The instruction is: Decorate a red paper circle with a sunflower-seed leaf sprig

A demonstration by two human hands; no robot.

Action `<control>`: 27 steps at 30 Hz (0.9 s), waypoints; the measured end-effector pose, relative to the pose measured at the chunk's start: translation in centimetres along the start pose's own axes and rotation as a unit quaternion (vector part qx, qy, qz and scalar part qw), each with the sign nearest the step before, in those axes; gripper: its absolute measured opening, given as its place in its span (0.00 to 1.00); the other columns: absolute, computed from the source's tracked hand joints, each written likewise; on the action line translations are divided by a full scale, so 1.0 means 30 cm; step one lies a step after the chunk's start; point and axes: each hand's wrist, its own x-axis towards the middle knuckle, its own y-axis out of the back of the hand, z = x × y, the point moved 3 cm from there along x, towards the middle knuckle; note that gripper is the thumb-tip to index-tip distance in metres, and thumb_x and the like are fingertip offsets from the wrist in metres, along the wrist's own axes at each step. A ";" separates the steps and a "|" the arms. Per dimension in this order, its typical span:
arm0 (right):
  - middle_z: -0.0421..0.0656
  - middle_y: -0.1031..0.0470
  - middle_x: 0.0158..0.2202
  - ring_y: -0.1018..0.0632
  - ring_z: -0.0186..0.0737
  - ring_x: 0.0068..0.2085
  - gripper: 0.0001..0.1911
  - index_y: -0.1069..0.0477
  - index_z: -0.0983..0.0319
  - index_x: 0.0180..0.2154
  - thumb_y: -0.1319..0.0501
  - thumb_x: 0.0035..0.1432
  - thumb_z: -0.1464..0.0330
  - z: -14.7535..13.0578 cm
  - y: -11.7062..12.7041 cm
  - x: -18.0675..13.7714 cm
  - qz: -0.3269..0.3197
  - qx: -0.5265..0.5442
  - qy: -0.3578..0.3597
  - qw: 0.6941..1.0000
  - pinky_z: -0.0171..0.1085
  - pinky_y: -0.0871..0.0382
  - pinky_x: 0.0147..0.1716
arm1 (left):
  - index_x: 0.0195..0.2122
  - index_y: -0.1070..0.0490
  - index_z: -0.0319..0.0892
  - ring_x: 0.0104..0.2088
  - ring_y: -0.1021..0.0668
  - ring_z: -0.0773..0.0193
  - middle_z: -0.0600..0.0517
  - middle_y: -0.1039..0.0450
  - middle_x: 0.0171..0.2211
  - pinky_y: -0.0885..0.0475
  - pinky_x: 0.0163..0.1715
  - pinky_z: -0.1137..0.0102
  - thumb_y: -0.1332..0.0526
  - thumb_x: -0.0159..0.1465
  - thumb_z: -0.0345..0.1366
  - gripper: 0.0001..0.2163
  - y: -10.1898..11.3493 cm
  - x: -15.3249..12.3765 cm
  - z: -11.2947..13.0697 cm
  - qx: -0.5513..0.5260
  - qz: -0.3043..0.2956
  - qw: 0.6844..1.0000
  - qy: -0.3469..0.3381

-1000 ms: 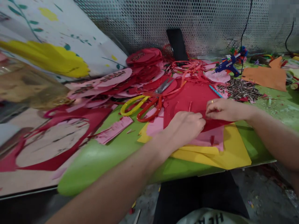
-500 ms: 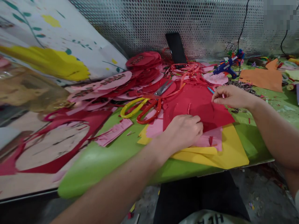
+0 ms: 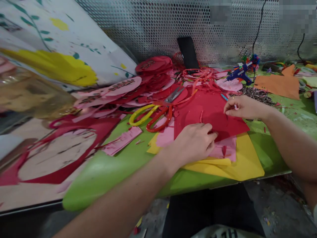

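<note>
My left hand (image 3: 194, 140) rests on a sheet of red paper (image 3: 193, 114) with its fingers curled, its thumb and any grip on the sheet hidden. At the sheet's right edge, my right hand (image 3: 241, 107) pinches thumb and fingers together. Between those fingertips is a small dark sliver too fine to name. A thin blue stick (image 3: 224, 97) shows behind the right fingers; whether they hold it is unclear. Pink paper (image 3: 229, 145) and yellow paper (image 3: 250, 162) lie under the red sheet. Left of it are scissors (image 3: 158, 119) with one yellow and one red handle, blades partly open.
Red and pink paper ovals (image 3: 119, 87) pile up at the left back. A phone (image 3: 188, 54) leans on the perforated metal panel (image 3: 153, 23). Beyond my right hand are a blue glue gun (image 3: 239, 74), dark husk-like bits (image 3: 257, 94) and orange paper (image 3: 277, 85).
The whole view has shifted slightly. My left fingers have moved a little to the right on the red sheet. My right hand keeps its pinch at nearly the same place.
</note>
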 end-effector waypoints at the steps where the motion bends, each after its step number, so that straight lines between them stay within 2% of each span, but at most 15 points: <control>1: 0.41 0.25 0.30 0.29 0.32 0.30 0.10 0.26 0.64 0.33 0.45 0.49 0.72 -0.001 -0.001 0.000 -0.001 -0.001 0.001 1.000 0.31 0.38 0.31 | 0.38 0.25 0.42 0.30 0.25 0.60 0.49 0.28 0.30 0.33 0.28 0.67 0.46 0.59 0.32 0.12 0.002 0.000 0.001 0.000 -0.004 1.000 0.002; 7: 0.41 0.24 0.32 0.27 0.33 0.32 0.10 0.27 0.63 0.33 0.45 0.50 0.73 0.000 -0.004 -0.002 -0.002 -0.006 0.006 1.000 0.32 0.37 0.33 | 0.39 0.25 0.42 0.31 0.25 0.59 0.48 0.28 0.31 0.32 0.28 0.66 0.47 0.59 0.32 0.12 0.000 0.001 -0.001 -0.003 -0.022 1.000 0.013; 12: 0.42 0.25 0.31 0.28 0.34 0.33 0.08 0.27 0.64 0.31 0.44 0.51 0.69 -0.051 -0.021 -0.022 -0.042 -0.026 0.081 0.995 0.34 0.37 0.36 | 0.40 0.25 0.43 0.31 0.24 0.60 0.50 0.27 0.31 0.32 0.28 0.67 0.46 0.60 0.31 0.12 -0.003 0.004 -0.004 -0.008 -0.017 1.000 0.015; 15: 0.43 0.26 0.30 0.28 0.36 0.34 0.10 0.26 0.64 0.31 0.42 0.52 0.65 -0.094 -0.054 -0.040 -0.076 -0.077 0.119 0.987 0.35 0.39 0.35 | 0.36 0.25 0.41 0.30 0.24 0.60 0.49 0.26 0.31 0.32 0.28 0.67 0.46 0.59 0.32 0.10 -0.004 0.004 -0.003 -0.003 -0.025 1.000 0.014; 19: 0.44 0.26 0.31 0.29 0.40 0.36 0.11 0.26 0.62 0.33 0.42 0.52 0.62 -0.122 -0.095 -0.048 -0.073 -0.171 0.117 0.976 0.36 0.41 0.33 | 0.34 0.25 0.40 0.30 0.25 0.60 0.48 0.27 0.31 0.32 0.27 0.67 0.45 0.59 0.31 0.09 -0.005 0.006 -0.005 -0.002 -0.029 0.999 0.020; 27: 0.48 0.26 0.31 0.28 0.42 0.36 0.10 0.27 0.64 0.30 0.46 0.53 0.70 -0.139 -0.120 -0.037 -0.067 -0.245 0.117 0.960 0.38 0.42 0.34 | 0.34 0.26 0.41 0.29 0.24 0.60 0.49 0.26 0.31 0.33 0.25 0.69 0.45 0.58 0.30 0.09 0.000 0.018 -0.007 -0.003 -0.043 0.999 0.031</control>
